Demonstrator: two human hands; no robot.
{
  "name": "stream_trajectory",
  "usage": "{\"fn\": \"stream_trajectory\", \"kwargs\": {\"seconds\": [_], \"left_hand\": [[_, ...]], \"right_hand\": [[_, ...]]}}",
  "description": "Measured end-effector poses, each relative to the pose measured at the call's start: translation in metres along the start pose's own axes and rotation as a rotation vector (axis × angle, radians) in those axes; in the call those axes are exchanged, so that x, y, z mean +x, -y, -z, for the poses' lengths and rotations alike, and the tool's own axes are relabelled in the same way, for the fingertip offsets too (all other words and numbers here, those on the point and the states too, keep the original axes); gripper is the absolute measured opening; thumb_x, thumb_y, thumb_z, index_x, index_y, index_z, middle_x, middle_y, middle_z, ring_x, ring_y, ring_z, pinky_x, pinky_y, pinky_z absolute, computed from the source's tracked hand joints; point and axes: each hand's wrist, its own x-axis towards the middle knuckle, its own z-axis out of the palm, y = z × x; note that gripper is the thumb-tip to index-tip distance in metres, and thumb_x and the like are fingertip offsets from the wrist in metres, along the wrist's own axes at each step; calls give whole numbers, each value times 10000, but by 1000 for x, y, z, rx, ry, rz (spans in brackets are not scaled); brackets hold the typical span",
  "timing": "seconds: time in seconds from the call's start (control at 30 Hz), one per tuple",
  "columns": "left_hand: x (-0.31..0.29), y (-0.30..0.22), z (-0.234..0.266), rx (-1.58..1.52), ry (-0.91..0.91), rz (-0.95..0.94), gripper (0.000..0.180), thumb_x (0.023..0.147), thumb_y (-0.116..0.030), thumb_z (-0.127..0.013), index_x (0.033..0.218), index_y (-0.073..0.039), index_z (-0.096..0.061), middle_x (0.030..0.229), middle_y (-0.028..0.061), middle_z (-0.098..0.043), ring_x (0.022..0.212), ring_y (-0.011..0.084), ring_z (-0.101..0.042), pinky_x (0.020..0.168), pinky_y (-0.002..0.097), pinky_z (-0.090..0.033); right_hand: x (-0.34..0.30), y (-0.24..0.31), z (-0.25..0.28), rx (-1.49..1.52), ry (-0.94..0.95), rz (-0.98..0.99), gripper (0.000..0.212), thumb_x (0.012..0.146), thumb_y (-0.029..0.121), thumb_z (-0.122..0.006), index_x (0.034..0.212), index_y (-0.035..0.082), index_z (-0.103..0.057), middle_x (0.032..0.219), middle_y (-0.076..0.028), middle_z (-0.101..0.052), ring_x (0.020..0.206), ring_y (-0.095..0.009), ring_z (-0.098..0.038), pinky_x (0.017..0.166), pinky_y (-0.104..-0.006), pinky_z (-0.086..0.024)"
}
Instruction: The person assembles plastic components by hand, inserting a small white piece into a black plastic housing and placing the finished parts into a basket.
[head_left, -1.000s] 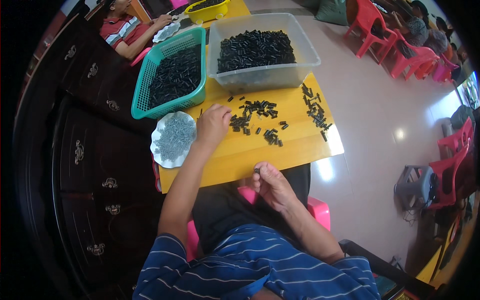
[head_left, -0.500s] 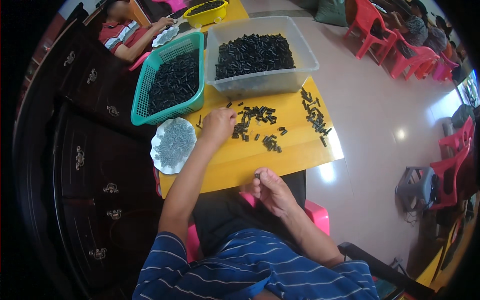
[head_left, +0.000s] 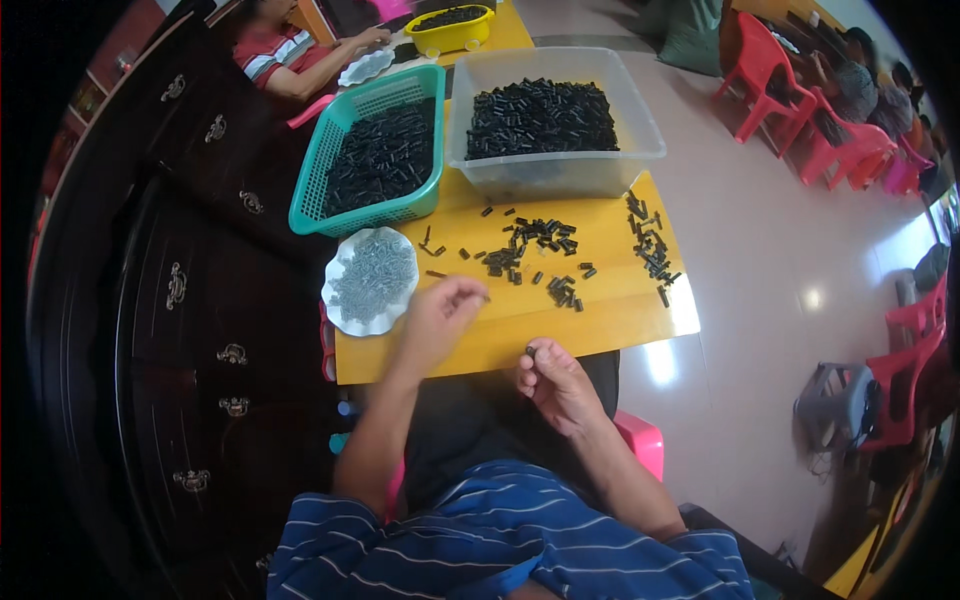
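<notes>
My left hand (head_left: 440, 318) hovers over the yellow tabletop (head_left: 400, 345) beside the white scalloped plate, its fingers pinched. Something tiny shows at its fingertips, too small and blurred to name. My right hand (head_left: 562, 388) is closed at the table's near edge, pinching a small black cylindrical piece (head_left: 531, 351) between thumb and forefinger. Small silvery metal parts (head_left: 372, 277) fill the plate (head_left: 342, 320). Loose short black cylinders (head_left: 540, 235) lie scattered beyond my hands. A second cluster of black pieces (head_left: 650, 245), some longer, lies along the right edge.
At the table's far side stand a teal basket (head_left: 433, 160) and a translucent bin (head_left: 560, 178), both full of black parts. Dark drawers (head_left: 215, 290) line the left. Another person (head_left: 300, 60) sits beyond, near a yellow tub (head_left: 452, 38). Red chairs (head_left: 765, 85) stand right.
My left hand has drawn back from the black cylinders toward my right hand. My right hand keeps its pinch on the black piece. The whole view has shifted slightly.
</notes>
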Motion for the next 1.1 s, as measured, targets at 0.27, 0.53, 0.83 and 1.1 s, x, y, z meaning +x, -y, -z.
{"fn": "stream_trajectory", "kwargs": {"seconds": [0.27, 0.53, 0.83, 1.1], "left_hand": [[-57, -10, -13, -18, 103, -24, 105, 938, -26, -677, 1031, 12, -708, 901, 16, -703, 800, 65, -640, 715, 229, -515], [-60, -26, -14, 106, 98, -123, 91, 914, -32, -695, 991, 14, -712, 862, 62, -711, 739, 106, -659, 683, 248, -526], [-61, -20, -23, 134, 70, -89, 87, 904, -65, -697, 944, 8, -721, 816, 123, -718, 715, 198, -718, 647, 309, -553], [-55, -29, -8, 291, 167, -198, 103, 879, -68, -718, 958, -3, -726, 823, 126, -719, 691, 187, -698, 630, 305, -532]], "right_hand": [[0, -7, -3, -196, -13, 53, 293, 976, 306, -703, 1090, 63, -584, 941, -47, -646, 789, -111, -593, 764, -276, -501], [1, -7, -5, -232, 39, 82, 276, 990, 287, -685, 1065, 40, -589, 922, -52, -648, 801, -129, -594, 791, -273, -506], [-2, -12, 0, -328, -1, 140, 137, 1005, 150, -655, 1064, 31, -623, 923, -65, -703, 783, -113, -644, 778, -268, -549], [0, -15, -1, -426, 34, 199, 117, 1001, 123, -662, 1053, 24, -630, 923, -73, -723, 806, -107, -663, 785, -263, -549]]}}
